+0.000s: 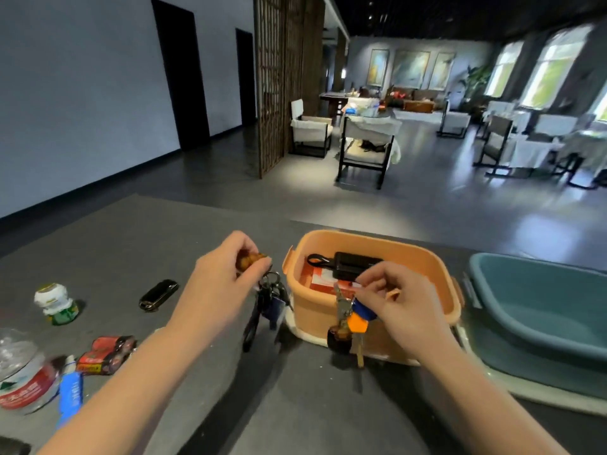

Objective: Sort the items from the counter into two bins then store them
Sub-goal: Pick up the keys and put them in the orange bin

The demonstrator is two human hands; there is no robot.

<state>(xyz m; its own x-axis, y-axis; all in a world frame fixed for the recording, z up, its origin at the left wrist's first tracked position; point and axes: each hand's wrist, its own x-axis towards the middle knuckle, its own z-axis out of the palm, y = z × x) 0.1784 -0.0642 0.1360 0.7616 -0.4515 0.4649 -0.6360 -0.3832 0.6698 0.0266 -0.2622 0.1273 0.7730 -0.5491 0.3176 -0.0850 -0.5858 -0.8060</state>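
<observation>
My left hand [226,270] pinches 1 key bunch [269,300] at frame centre; my right hand [391,290] pinches another [348,320] before the orange bin [440,310], partly filled. Blue bin [538,310] looks empty; several items [105,354] remain lower left.

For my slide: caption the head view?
Both hands hold key bunches beside the orange bin.

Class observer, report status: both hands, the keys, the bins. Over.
Left hand pinching dark key bunch, lifted. Right hand holding colourful key bunch at orange bin front rim. Blue bin beside it. Nothing blocking.
</observation>
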